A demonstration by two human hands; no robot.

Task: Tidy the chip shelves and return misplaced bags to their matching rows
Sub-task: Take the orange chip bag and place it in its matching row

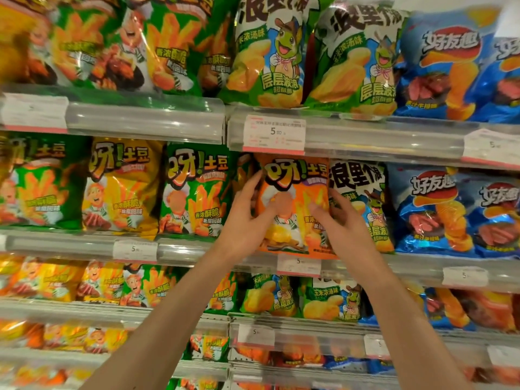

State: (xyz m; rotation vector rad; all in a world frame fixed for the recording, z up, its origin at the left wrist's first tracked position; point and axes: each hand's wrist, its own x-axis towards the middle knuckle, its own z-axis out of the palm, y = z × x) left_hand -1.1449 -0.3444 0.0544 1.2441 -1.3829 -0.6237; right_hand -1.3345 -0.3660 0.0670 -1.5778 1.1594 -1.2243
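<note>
An orange chip bag [295, 192] with a chef picture stands upright on the second shelf, between a green chef bag [197, 190] on its left and a green-and-white turtle bag [365, 198] on its right. My left hand [247, 218] grips the orange bag's left edge. My right hand [340, 218] holds its right edge, with fingers across the lower front. Both arms reach up from the bottom of the view.
Clear shelf rails with price tags [274, 135] run under each row. A yellow chef bag [121, 190] sits further left, blue bags [439, 209] fill the right side, and turtle bags [270, 52] stand on the top shelf. Lower shelves hold several more mixed bags.
</note>
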